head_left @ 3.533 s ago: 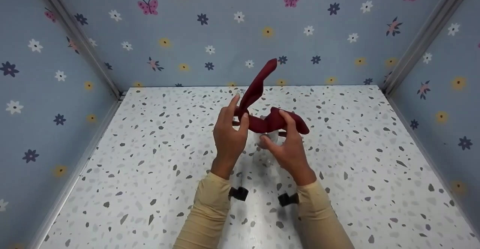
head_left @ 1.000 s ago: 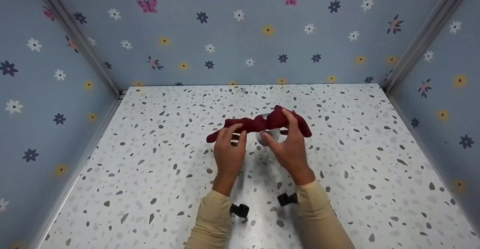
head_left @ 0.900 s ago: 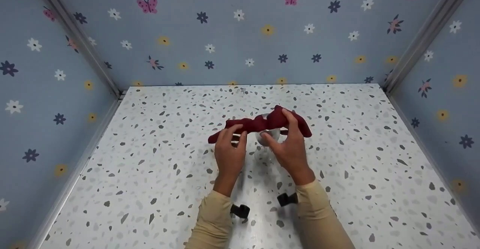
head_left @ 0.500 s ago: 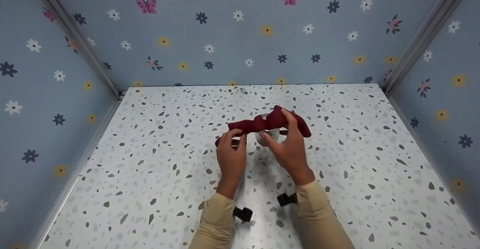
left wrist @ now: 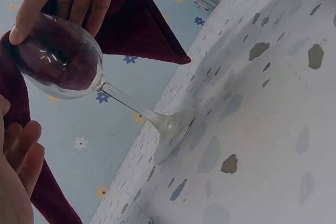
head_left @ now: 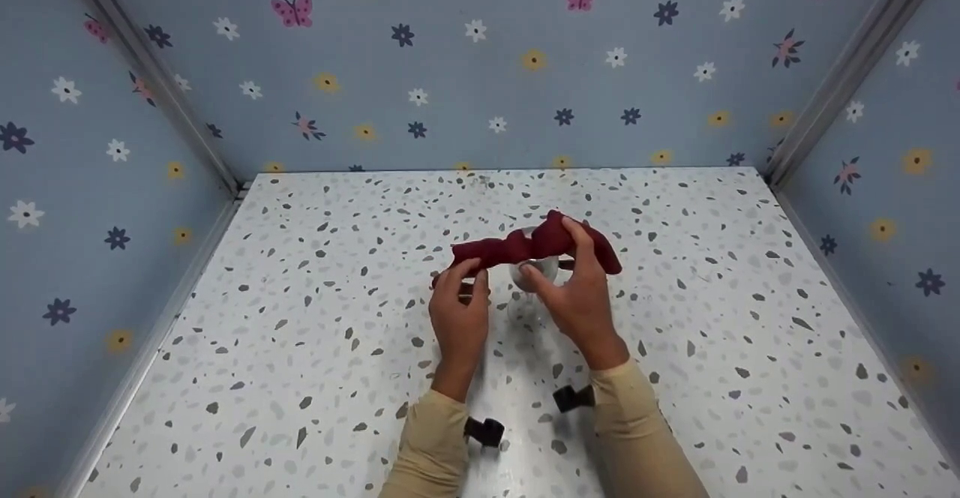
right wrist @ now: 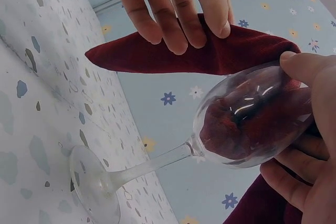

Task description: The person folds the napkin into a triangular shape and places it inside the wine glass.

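Note:
A clear stemmed wine glass (head_left: 531, 278) stands upright on the table, as its foot in the left wrist view shows. A dark red cloth napkin (head_left: 484, 251) is bunched inside its bowl, and the two ends hang out over the rim to left and right. My right hand (head_left: 583, 304) grips the bowl at the rim, thumb (right wrist: 302, 66) on the near side, fingers over the napkin's right part. At the left, my left hand (head_left: 459, 323) holds the napkin's left end between thumb and fingers. The tip of that end hangs down past the fingers in the right wrist view.
The speckled white table (head_left: 300, 378) runs back to a blue wall (head_left: 480, 70) with flowers and butterflies. Side walls (head_left: 60, 205) rise at left and right. Small black devices (head_left: 487, 432) sit at both wrists.
The napkin's left end, raised toward the back wall at first, now lies low to the left. My left hand came down with it and drew slightly nearer. My right hand has barely moved.

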`<act>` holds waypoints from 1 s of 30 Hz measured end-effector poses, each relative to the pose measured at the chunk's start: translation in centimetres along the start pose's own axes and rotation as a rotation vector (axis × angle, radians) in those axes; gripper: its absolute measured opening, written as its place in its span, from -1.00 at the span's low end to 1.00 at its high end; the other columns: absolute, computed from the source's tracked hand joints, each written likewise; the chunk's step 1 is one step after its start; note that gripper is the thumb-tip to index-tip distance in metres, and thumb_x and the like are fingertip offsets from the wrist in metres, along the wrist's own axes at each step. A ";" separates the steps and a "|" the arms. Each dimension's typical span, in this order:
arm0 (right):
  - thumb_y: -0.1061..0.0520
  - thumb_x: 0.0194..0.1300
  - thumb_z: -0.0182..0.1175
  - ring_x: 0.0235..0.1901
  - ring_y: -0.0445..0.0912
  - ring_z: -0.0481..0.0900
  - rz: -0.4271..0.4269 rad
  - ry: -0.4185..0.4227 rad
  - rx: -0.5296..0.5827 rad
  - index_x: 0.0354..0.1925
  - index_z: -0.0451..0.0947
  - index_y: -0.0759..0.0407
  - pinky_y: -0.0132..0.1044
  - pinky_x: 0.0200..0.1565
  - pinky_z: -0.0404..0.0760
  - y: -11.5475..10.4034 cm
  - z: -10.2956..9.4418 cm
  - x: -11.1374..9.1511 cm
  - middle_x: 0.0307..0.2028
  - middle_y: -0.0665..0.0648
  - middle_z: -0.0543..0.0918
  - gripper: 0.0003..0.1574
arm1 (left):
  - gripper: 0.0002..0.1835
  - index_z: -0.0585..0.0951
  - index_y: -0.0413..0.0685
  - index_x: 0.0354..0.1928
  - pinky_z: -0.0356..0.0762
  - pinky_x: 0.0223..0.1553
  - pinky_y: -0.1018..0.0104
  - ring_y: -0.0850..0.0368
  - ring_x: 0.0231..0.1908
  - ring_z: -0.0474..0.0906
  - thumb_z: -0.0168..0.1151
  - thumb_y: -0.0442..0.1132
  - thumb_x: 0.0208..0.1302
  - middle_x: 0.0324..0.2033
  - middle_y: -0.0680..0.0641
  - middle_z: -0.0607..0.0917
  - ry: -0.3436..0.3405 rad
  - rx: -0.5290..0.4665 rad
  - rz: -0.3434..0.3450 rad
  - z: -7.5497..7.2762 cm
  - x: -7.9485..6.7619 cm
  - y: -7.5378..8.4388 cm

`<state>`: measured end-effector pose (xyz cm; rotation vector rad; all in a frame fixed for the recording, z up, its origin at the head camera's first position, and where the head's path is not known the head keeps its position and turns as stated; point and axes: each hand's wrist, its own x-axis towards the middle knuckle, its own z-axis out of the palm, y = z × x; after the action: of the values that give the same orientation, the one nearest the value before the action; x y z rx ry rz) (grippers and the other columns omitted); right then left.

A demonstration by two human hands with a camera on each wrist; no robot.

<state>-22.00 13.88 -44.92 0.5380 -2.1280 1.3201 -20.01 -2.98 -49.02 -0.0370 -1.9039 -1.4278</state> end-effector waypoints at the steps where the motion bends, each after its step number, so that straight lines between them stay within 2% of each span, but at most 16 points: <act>1: -0.08 0.18 0.48 0.12 -0.13 0.53 -0.001 0.001 0.000 0.47 0.20 0.14 -0.14 -0.04 0.58 0.0 0.0 0.0 0.15 0.12 0.58 0.05 | -0.78 0.70 -0.05 0.02 0.62 -0.36 0.32 0.05 -0.40 0.62 0.31 -0.29 0.37 -0.17 -0.01 0.68 0.003 -0.004 0.004 0.0 0.0 -0.1; 9: -0.11 0.18 0.47 0.11 -0.15 0.53 -0.001 -0.002 -0.008 0.47 0.20 0.15 -0.12 -0.06 0.59 0.1 0.1 0.0 0.14 0.10 0.59 0.05 | -0.73 0.68 -0.04 0.08 0.63 -0.37 0.31 0.07 -0.40 0.63 0.31 -0.28 0.37 -0.17 -0.01 0.67 0.020 -0.032 0.006 -0.3 -0.2 -0.2; 18: -0.11 0.18 0.48 0.10 -0.14 0.53 0.004 -0.001 -0.011 0.45 0.20 0.14 -0.12 -0.05 0.59 0.0 -0.1 0.2 0.14 0.12 0.59 0.04 | -0.71 0.65 -0.06 0.11 0.63 -0.39 0.28 0.06 -0.43 0.63 0.28 -0.34 0.37 -0.19 0.00 0.66 0.026 -0.066 0.050 -0.6 -0.3 -0.1; 25: -0.13 0.18 0.46 0.09 -0.14 0.53 0.025 -0.009 0.000 0.44 0.21 0.13 -0.12 -0.04 0.58 -0.2 -0.2 0.2 0.16 0.11 0.57 0.03 | -0.67 0.61 -0.21 0.08 0.63 -0.45 0.23 0.04 -0.46 0.62 0.29 -0.50 0.28 -0.15 -0.17 0.65 0.052 -0.103 0.086 -0.4 -0.3 0.0; 30: -0.13 0.17 0.47 0.08 -0.14 0.54 0.030 -0.012 0.008 0.43 0.21 0.14 -0.07 -0.05 0.59 -0.2 -0.1 0.1 0.14 0.12 0.58 0.04 | -0.72 0.60 -0.21 0.02 0.63 -0.42 0.20 0.04 -0.41 0.64 0.29 -0.51 0.28 -0.10 -0.17 0.64 0.042 -0.114 0.077 -0.4 -0.8 0.1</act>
<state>-21.92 13.92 -44.72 0.5199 -2.1491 1.3459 -19.24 -2.97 -49.35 -0.1326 -1.7669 -1.4719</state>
